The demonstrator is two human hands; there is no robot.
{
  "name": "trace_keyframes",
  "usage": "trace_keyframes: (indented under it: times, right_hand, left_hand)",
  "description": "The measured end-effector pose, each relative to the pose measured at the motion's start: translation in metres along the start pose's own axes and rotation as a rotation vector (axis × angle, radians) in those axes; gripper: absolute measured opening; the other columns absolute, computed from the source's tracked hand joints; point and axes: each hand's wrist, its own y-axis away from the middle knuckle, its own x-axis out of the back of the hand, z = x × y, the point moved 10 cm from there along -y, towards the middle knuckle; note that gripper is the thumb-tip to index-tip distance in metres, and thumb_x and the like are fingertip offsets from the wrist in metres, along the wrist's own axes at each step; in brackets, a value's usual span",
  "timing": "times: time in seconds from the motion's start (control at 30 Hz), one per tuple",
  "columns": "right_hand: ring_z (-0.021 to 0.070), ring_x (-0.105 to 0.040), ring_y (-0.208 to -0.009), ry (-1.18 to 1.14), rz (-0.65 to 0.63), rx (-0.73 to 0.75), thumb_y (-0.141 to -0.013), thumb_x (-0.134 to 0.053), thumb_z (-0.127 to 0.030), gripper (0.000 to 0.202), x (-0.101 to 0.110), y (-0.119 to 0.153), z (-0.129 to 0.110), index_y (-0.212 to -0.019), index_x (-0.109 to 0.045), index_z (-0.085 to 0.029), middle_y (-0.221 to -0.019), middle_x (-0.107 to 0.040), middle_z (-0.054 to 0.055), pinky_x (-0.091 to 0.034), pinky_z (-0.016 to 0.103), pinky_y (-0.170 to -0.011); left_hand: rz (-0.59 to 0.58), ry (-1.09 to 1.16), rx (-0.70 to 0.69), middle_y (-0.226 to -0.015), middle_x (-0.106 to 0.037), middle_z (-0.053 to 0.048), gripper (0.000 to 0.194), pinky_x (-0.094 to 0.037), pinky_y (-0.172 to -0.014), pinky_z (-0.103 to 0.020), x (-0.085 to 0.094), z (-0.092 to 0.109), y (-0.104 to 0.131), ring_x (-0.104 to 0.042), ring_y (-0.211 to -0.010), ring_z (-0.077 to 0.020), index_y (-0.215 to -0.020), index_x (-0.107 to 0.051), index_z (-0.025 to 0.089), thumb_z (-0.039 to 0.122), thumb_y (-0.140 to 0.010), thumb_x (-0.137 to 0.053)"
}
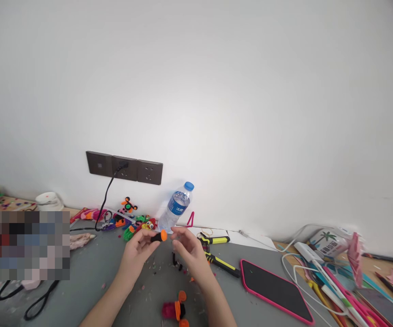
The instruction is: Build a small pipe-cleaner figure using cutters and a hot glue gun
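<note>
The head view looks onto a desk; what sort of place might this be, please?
Probably a craft desk: the left hand holds a black-and-orange piece, with small fuzzy figures and pliers nearby.

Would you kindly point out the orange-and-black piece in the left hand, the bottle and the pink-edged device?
Orange-and-black piece [157, 237]: head view, on its black part.
Bottle [177, 206]: head view, on its blue label.
Pink-edged device [276, 290]: head view, on its dark screen.
</note>
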Motion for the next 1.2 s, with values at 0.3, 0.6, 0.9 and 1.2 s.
trace_keyframes:
  times: [0.3,0.6,0.9,1.2]
  right_hand:
    - [0.0108,-0.036,-0.054,-0.2,0.352,0.019,-0.077,-0.066,-0.052,0.034,0.043,0.0,0.005,-0.073,-0.063,-0.018,-0.058,-0.044,-0.003,-0.03,0.024,-0.053]
    - [0.0107,-0.036,-0.054,-0.389,0.519,0.038,-0.069,-0.074,-0.049,0.031,0.064,0.007,0.006,-0.073,-0.066,-0.019,-0.058,-0.044,-0.003,-0.032,0.024,-0.052]
    - [0.0124,-0.045,-0.06,-0.123,0.265,0.078,-0.074,-0.072,-0.041,0.025,0.026,-0.001,-0.005,-0.075,-0.062,-0.018,-0.068,-0.055,0.0,-0.037,0.024,-0.057]
    - [0.0129,-0.047,-0.061,0.047,-0.034,-0.04,-0.078,-0.069,-0.039,0.023,-0.013,0.0,0.005,-0.084,-0.063,-0.018,-0.072,-0.058,0.0,-0.037,0.026,-0.059]
  left_hand:
    - [0.137,0.166,0.142,-0.09,-0.068,-0.007,0.038,-0.054,-0.073,-0.027,0.015,-0.019,-0.002,-0.064,-0.088,-0.0224,-0.085,-0.067,0.017,0.04,-0.059,-0.082]
    - [0.235,0.546,0.288,-0.079,-0.067,-0.001,0.024,-0.057,-0.076,-0.027,0.017,-0.031,0.0,-0.065,-0.074,-0.015,-0.084,-0.071,0.019,0.017,-0.063,-0.082]
    - [-0.028,0.442,0.286,-0.096,-0.071,-0.007,0.026,-0.054,-0.083,-0.033,-0.009,-0.017,0.005,-0.065,-0.091,-0.0226,-0.091,-0.072,0.019,0.03,-0.069,-0.078]
    - [-0.194,0.222,0.22,-0.088,-0.066,-0.005,0.028,-0.047,-0.063,-0.024,-0.029,-0.014,0.01,-0.056,-0.071,-0.0145,-0.089,-0.065,0.017,0.035,-0.069,-0.076]
